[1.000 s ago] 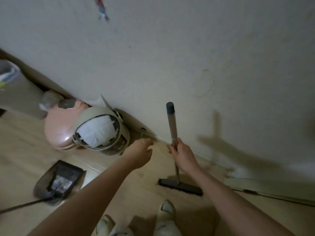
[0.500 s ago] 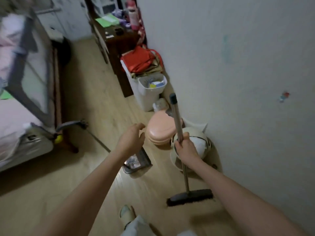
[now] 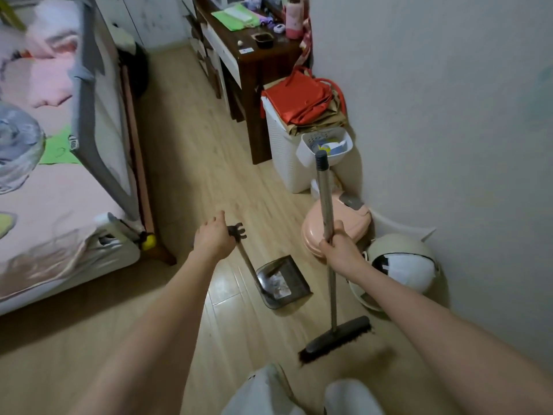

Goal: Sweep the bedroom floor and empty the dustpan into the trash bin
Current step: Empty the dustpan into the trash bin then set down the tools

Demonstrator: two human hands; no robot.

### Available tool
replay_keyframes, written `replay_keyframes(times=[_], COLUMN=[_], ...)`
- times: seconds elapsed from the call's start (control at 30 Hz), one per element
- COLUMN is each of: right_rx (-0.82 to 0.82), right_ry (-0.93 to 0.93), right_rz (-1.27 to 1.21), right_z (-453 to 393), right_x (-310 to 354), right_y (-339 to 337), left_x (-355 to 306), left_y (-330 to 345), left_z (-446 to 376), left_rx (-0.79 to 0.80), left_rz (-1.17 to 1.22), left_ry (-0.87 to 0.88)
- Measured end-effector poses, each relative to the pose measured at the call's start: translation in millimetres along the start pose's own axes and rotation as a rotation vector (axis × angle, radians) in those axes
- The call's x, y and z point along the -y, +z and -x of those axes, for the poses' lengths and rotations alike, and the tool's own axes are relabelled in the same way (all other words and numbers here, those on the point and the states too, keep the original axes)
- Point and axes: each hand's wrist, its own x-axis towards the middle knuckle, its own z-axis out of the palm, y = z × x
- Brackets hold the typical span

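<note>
Left hand (image 3: 214, 238) has moved forward and down since half a second ago, now at the top of the dustpan (image 3: 282, 283) handle, beside its clip end. Back of hand faces camera, so cannot tell if the fingers are closed on the handle. Nearest: broom (image 3: 329, 250) head rests on the wood floor (image 3: 191, 163) by the person's feet. Right hand (image 3: 339, 250) grips the metal shaft mid-length, fingers wrapped round it, shaft near upright. Dustpan sits on the floor between the hands, debris inside. Beyond the right hand: pink bin (image 3: 338, 226) and a pale round bin (image 3: 401, 266) against the wall. Further: white basket (image 3: 287, 154) with red bag (image 3: 296, 100) on top, then the dark desk (image 3: 248, 58). Bed (image 3: 54, 187) along the left.
</note>
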Motion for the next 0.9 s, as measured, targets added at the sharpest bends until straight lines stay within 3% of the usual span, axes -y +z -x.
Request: replay_keyframes(times=[0.17,0.27,0.47,0.63,0.73,0.9], right_rx=[0.025,0.050,0.152,0.256,0.355,0.371], right_ry=[-0.022,-0.037,-0.113,-0.254,-0.386,-0.572], right_rz=[0.001,0.000,0.140,0.256,0.201,0.177], right_z=[-11,-16,-29,-39,-26,-6], right_x=[10,16,35,50,63,86], right_y=[6,8,3,-14,-22,-34], left_x=[25,20,-43,-68,-68,-64], left_y=[18,24,-5,-31,-39,-55], left_z=[-28,-14,13,29,35,45], left_rx=[0.145,0.149,0.187,0.267,0.273,0.444], left_rz=[-0.121,-0.109,0.141,0.170,0.221,0.350], left_ry=[-0.034,0.113,0.358,0.462,0.474,0.450])
